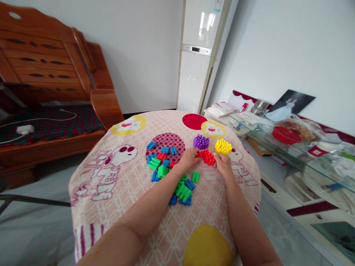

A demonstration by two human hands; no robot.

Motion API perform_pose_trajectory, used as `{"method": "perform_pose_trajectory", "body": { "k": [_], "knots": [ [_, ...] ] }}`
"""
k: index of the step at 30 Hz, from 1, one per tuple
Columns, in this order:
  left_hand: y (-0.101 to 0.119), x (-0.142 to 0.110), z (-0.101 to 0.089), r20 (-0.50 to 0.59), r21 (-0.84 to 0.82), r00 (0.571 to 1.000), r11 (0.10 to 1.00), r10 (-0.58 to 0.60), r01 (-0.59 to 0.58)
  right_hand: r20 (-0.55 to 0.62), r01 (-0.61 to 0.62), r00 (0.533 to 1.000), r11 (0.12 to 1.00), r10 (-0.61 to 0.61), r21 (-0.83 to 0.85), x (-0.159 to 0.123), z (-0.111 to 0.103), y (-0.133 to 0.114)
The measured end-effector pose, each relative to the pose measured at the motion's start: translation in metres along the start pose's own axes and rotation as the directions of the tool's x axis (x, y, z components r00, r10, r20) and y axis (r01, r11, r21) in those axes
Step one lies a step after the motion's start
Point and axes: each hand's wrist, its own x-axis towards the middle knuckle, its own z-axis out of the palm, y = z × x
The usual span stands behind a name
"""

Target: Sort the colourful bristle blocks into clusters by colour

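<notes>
Both my hands rest on a cloth-covered table (116, 207) around a red cluster of joined plastic pieces (207, 156). My left hand (189, 158) touches its left side, fingers curled on a red piece. My right hand (222, 164) sits at its right side, fingers closed near it. Behind stand a purple cluster (201, 141) and a yellow cluster (223, 146). Several loose blue, green and red pieces (162, 162) lie left of my left hand, and more green and blue ones (183, 190) lie under my left forearm.
A wooden bench (55, 92) with a white charger stands at the left. A tall white air conditioner (198, 55) fills the corner. On the right, a glass shelf (291, 151) carries a red bowl, papers, a metal pot and a photo.
</notes>
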Motion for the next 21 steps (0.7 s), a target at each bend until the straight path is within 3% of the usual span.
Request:
{"method": "perform_pose_trajectory", "body": {
  "k": [5, 8, 12, 16, 18, 21],
  "knots": [
    [0.003, -0.001, 0.003, 0.0, 0.019, 1.0, 1.0, -0.019, 0.019, -0.009, 0.0, 1.0, 1.0, 0.0, -0.004, -0.001, -0.001, 0.0],
    [0.006, -0.001, -0.008, 0.021, 0.051, 1.0, 0.999, -0.014, 0.012, -0.012, 0.007, 1.0, 1.0, -0.007, -0.006, -0.001, -0.001, 0.002],
    [-0.006, -0.005, -0.055, 0.052, 0.193, 0.998, 0.981, -0.027, 0.016, -0.017, 0.01, 1.0, 1.0, -0.01, 0.004, -0.001, -0.001, 0.002],
    [-0.046, -0.021, -0.111, -0.02, 0.364, 0.979, 0.91, -0.203, 0.196, -0.018, -0.003, 1.0, 1.0, 0.003, 0.01, -0.001, -0.001, 0.0],
    [-0.069, -0.028, -0.126, 0.025, 0.399, 0.955, 0.879, -0.295, 0.261, -0.013, -0.004, 1.0, 1.0, 0.004, 0.014, -0.001, -0.001, 0.0],
    [-0.091, -0.033, -0.13, 0.137, 0.396, 0.928, 0.878, -0.347, 0.269, -0.011, 0.003, 1.0, 1.0, -0.003, 0.017, -0.001, -0.001, 0.001]
  ]
}}
